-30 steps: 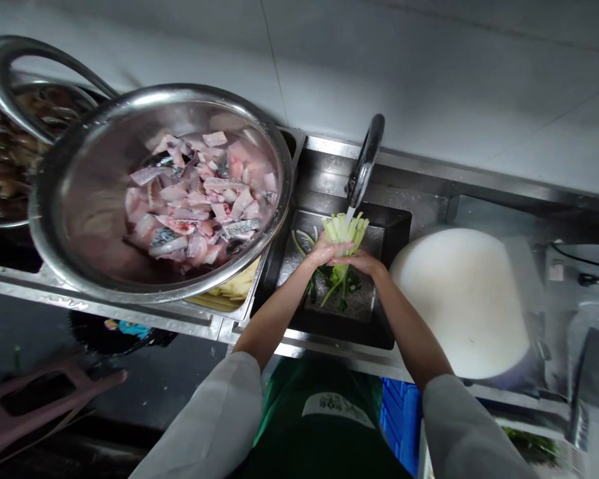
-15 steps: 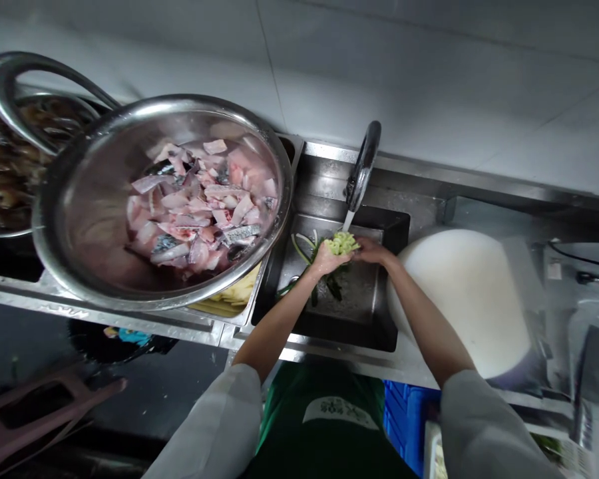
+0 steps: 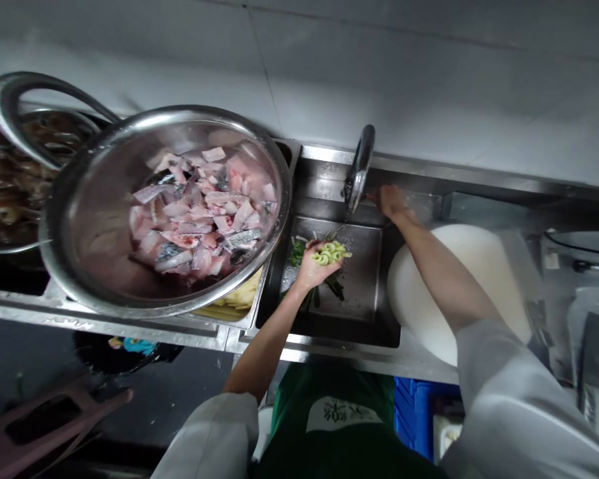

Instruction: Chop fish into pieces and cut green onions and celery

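Note:
My left hand [image 3: 313,267] is closed round a bunch of pale green vegetable stalks [image 3: 332,253], cut ends facing up, over the metal sink [image 3: 364,286]. Several green leaf and stalk scraps [image 3: 335,287] lie on the sink floor below it. Behind the sink, my right hand [image 3: 392,201] is at the tap handle [image 3: 373,198], its fingers bent around it and partly blurred. Beside that hand the dark tap spout [image 3: 360,169] arches over the sink, with no water stream visible under it.
At left, a large steel bowl [image 3: 92,219] holds fish pieces in pinkish liquid. A tray of yellow slices [image 3: 237,299] sits partly under it. A round white cutting board [image 3: 459,293] stands right of the sink, with a cleaver [image 3: 598,349] farther right.
My right hand has left the stalks and moved back to the tap handle. The water stream has stopped. My left hand, still holding the stalks, has shifted slightly left.

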A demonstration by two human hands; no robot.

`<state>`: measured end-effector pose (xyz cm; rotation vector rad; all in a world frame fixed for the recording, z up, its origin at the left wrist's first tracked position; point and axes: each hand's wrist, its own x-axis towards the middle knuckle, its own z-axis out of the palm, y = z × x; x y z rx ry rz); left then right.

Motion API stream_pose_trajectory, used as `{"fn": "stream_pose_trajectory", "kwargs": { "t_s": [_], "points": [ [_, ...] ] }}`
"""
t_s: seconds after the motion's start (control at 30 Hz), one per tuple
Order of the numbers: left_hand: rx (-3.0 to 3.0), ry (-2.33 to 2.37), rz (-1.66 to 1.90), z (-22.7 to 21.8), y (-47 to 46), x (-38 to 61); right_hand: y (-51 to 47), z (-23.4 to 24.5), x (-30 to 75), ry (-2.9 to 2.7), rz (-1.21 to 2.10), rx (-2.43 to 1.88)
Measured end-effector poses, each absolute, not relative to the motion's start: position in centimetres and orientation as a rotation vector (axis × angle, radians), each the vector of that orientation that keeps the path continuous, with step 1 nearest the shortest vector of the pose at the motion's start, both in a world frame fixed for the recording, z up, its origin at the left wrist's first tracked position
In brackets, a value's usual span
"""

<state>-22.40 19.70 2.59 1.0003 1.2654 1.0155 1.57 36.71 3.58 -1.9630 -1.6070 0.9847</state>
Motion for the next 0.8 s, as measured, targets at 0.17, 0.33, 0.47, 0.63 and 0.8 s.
{"fn": "stream_pose_trajectory", "kwargs": {
  "t_s": [0.17,0.33,0.47,0.63,0.8],
  "points": [
    [1.248,1.347,0.710,1.7,20.7,-21.9,25.6,7.4,4.0,-1.639,0.774,-2.131],
    [1.821,1.445,0.287,1.7,21.0,-19.8,6.4,10.1,10.3,-1.551,0.662,-2.423],
    [2.160,1.353,0.094,4.9,20.2,-16.1,-2.4,11.0,19.0,-1.099,0.317,-2.879],
    [2.448,1.071,0.023,9.8,15.9,-4.3,-1.8,8.6,27.7,-1.019,0.308,-2.860],
    [2.468,0.926,-0.064,7.9,9.8,10.2,1.0,5.7,31.6,-1.053,0.567,-2.729]
  ]
}}
